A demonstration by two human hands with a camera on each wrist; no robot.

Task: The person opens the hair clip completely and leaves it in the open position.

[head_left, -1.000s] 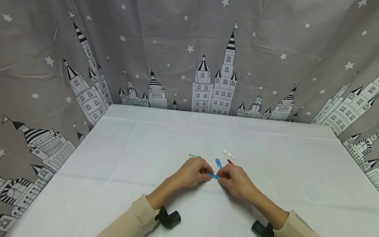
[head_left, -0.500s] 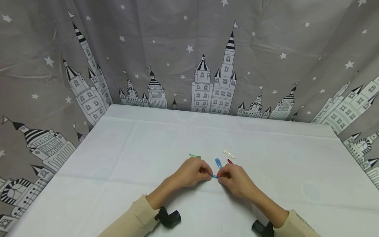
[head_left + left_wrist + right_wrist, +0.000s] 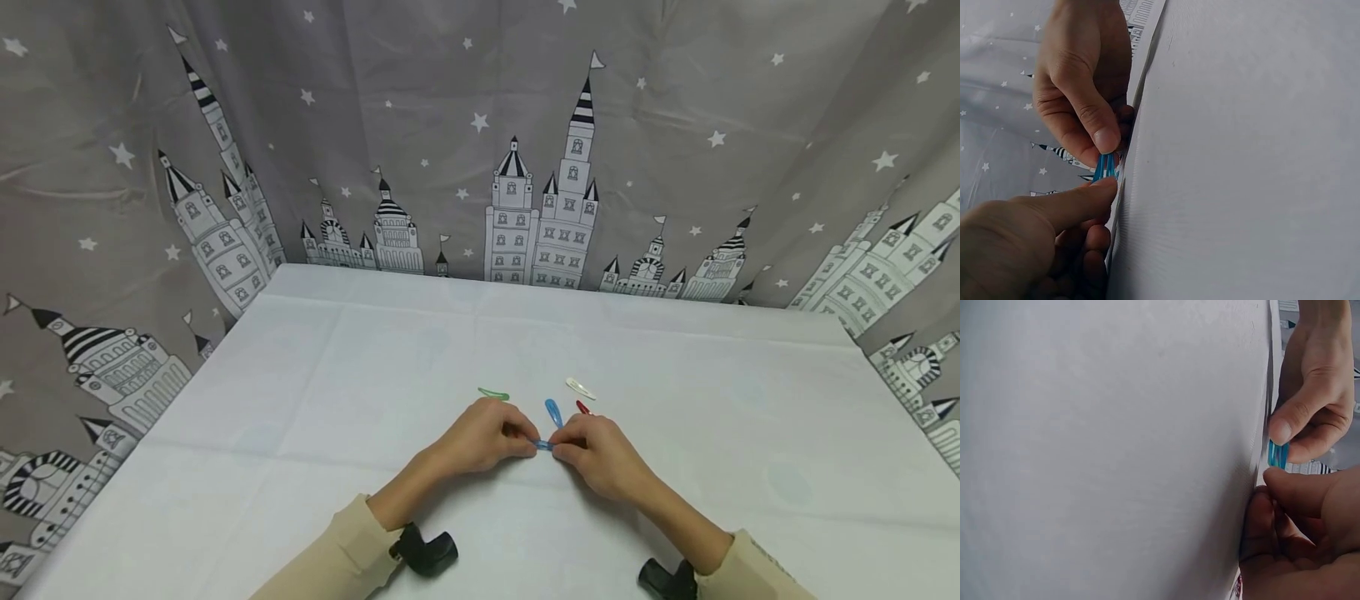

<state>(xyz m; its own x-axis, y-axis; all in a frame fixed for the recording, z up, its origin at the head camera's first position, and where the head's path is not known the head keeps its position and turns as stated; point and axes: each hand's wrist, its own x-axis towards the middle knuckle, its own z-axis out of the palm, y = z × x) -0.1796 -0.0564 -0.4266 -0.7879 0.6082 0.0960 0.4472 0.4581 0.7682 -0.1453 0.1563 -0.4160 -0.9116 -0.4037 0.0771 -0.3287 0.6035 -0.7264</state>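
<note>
Between my two hands is a blue snap hair clip [image 3: 544,446], close over the white table. My left hand [image 3: 486,435] pinches its left end between thumb and fingers. My right hand [image 3: 600,454] pinches the other end the same way. In the left wrist view the middle of the blue clip [image 3: 1104,166] shows between the two thumbs, its ends hidden under the fingertips. A second blue hair clip [image 3: 553,412] lies just beyond the fingers. Partly behind my right hand is a red hair clip [image 3: 582,407]; a green hair clip [image 3: 493,394] lies behind my left hand.
A cream hair clip [image 3: 581,388] lies farther back on the white-covered table [image 3: 375,367]. Behind the far edge hangs a grey curtain [image 3: 420,92] printed with castles and stars. Black wrist mounts [image 3: 426,553] stick out below the beige sleeves.
Both hands stay in almost the same place. The blue hair clip between them has turned slightly, and its left end is more covered by my left fingers than a second ago.
</note>
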